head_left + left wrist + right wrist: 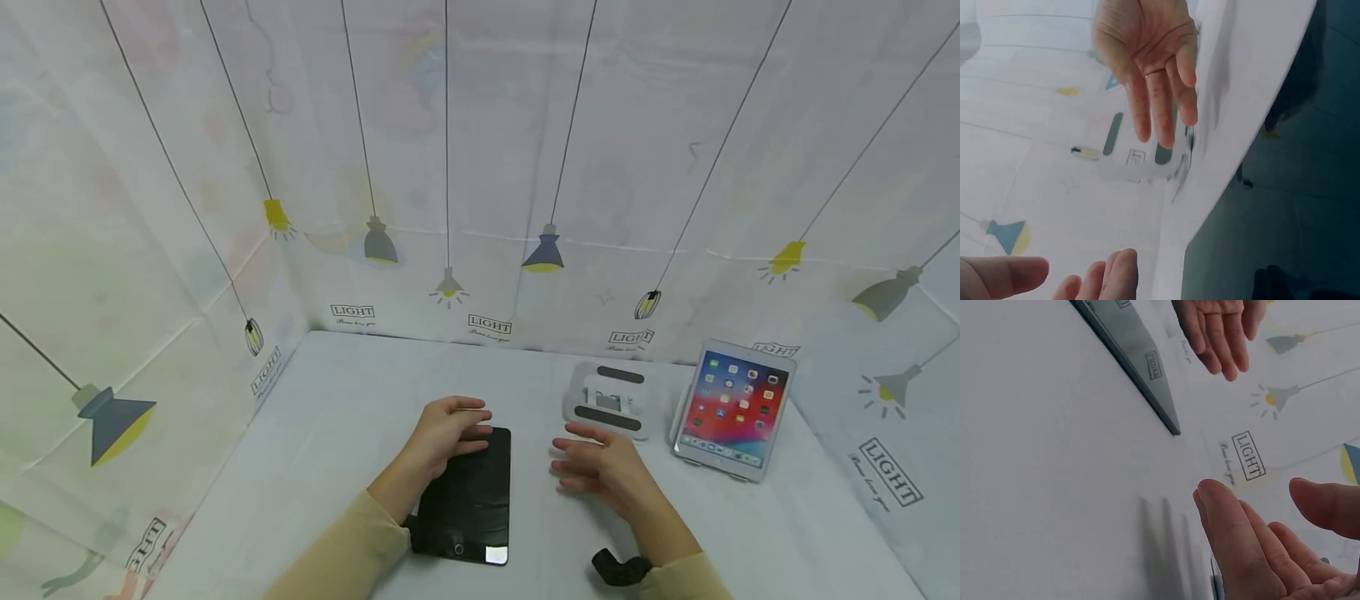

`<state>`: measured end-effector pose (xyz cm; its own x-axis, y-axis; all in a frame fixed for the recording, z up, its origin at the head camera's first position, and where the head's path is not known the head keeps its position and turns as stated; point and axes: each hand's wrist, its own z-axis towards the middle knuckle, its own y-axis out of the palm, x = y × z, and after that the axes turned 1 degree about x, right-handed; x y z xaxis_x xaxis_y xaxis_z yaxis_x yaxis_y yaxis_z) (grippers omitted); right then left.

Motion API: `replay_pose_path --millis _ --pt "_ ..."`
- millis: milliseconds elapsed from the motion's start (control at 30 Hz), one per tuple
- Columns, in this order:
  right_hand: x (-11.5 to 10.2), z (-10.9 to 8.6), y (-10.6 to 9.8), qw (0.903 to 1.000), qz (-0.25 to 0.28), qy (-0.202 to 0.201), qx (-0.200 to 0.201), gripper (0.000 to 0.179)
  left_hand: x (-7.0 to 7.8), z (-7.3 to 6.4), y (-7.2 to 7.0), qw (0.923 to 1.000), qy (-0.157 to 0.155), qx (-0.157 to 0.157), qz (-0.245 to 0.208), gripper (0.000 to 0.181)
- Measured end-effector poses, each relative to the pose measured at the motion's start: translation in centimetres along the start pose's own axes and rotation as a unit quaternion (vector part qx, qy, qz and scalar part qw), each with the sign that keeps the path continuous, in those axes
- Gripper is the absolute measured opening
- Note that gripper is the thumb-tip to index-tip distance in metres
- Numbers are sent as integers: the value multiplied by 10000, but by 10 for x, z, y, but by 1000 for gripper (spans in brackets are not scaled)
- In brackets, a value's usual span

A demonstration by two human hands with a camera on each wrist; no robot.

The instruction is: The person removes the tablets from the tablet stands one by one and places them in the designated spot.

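Black tablet (476,500) is lying on the table (322,450), partly under my left grip (450,435), whose fingers are loosely spread and pinching nothing; can't tell from here if they touch the glass. My worry: it's thin and glossy, so fingertips landing on top instead of at an edge would probably just skid it. Right grip (600,467) is hovering, fingers apart, nothing in them. Reach too far and it could clip the grey stand (606,400) just beyond it; swing it right and it might knock over the white tablet (733,410) propped at a slant.

Room-wise, there's plenty of bare table left of the left grip. Between the grips runs a free strip, with the black tablet's long edge facing it. Past the right grip it's tighter: stand near the back edge, white tablet near the right one.
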<state>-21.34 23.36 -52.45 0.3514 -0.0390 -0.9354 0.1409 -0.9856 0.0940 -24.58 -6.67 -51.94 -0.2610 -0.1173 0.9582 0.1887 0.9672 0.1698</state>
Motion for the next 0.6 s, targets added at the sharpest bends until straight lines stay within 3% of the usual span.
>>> replay_pose_path --millis 367,600 --pt "-9 -26 -49 9989 259 -8 381 71 -2 4 46 9978 9 -513 -429 36" --pt "-10 -42 -78 9967 184 66 792 74 -7 7 69 9963 4 -767 -396 35"
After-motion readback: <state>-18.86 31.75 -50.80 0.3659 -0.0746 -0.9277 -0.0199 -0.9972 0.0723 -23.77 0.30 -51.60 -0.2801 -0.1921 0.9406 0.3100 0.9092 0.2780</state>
